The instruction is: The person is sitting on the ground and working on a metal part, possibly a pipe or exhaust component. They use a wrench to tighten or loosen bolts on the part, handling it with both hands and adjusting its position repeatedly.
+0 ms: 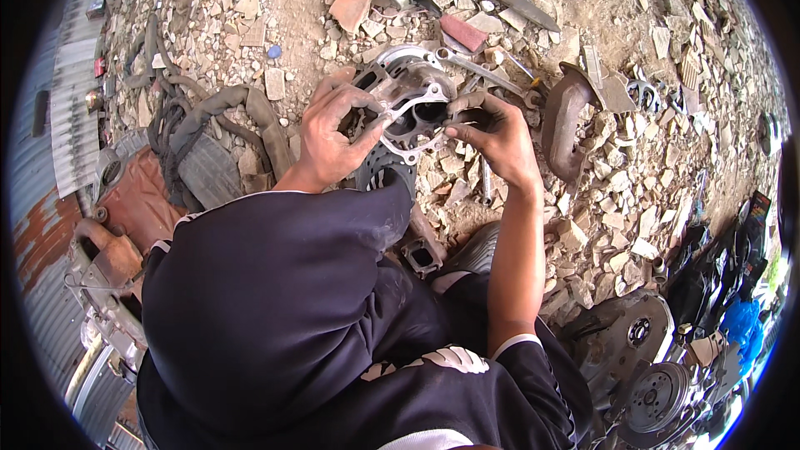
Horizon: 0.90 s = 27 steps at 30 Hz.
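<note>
A thin, pale metal gasket (408, 156) with bolt holes is held up between my two hands. My left hand (333, 129) pinches its left edge between thumb and fingers. On the opposite edge, the thumb and fingers of my right hand (500, 133) close on it. Behind and just beyond the gasket sits a grey cast metal housing (408, 75) with round openings; whether the two touch I cannot tell. A combination wrench (483, 71) lies to the right of the housing. Below the gasket, another dark metal part (383, 173) is partly covered by my clothing.
Broken stone and tile cover the ground. A wire brush (517, 4) and a red pad (463, 33) lie at the far side. A rusty curved pipe (565, 125) stands right, hoses (233, 104) lie left, and an engine (654, 396) fills the lower right.
</note>
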Tool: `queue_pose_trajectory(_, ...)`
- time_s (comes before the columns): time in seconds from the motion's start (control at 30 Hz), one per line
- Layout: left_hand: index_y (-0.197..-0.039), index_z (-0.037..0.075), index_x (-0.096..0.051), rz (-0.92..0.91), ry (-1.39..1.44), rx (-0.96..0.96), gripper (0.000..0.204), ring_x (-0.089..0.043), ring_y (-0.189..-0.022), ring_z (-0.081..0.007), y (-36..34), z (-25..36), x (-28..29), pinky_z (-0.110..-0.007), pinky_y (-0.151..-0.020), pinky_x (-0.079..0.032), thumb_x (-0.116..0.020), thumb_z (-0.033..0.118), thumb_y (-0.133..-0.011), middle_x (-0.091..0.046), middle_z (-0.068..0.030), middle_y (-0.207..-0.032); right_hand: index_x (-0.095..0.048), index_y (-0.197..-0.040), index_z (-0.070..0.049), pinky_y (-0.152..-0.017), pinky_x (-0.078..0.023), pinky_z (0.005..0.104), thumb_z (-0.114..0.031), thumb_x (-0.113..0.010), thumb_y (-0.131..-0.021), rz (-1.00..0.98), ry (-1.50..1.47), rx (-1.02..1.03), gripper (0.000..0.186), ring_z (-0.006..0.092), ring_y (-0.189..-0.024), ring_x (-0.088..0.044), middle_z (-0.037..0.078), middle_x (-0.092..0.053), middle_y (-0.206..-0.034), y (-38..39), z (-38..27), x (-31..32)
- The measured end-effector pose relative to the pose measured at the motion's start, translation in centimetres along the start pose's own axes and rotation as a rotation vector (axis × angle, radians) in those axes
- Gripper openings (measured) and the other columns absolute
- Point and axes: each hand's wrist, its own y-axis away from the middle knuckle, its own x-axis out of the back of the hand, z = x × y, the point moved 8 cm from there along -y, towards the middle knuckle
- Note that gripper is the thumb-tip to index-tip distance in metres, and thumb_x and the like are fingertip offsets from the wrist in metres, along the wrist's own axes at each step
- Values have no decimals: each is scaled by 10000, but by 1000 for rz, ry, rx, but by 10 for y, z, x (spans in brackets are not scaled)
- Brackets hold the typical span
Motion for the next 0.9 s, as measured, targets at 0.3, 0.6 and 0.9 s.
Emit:
queue_pose_trajectory(0.3, -1031, 16, -719, -10, -31, -151, 343, -656, -1043, -339, 1, 4, 0, -430, -916, -518, -843, 9, -712, -720, -134, -1026, -731, -1014, -34, -873, -557, 342, -71, -871, -774, 61, 169, 69, 281, 173, -932, -726, 87, -777, -1005, 2, -20, 2)
queue_pose_trajectory(0.6, -1081, 89, -734, 23, -114, -202, 447, -619, -1012, -321, 6, 8, -3, -460, -941, -513, -920, 175, -683, -700, -85, -1058, -721, -1013, -33, -825, -561, 352, -93, -875, -779, 93, 247, 68, 286, 200, -889, -748, 119, -775, -969, 4, -24, 4)
queue_pose_trajectory(0.9, -1256, 117, -678, -91, -147, -147, 600, -520, -1273, -367, 14, 4, -14, -499, -1076, -433, -902, 155, -701, -574, -124, -1298, -715, -1011, -37, -805, -565, 381, -143, -904, -747, 162, 267, 52, 341, 255, -850, -754, 128, -775, -915, -2, -19, 2)
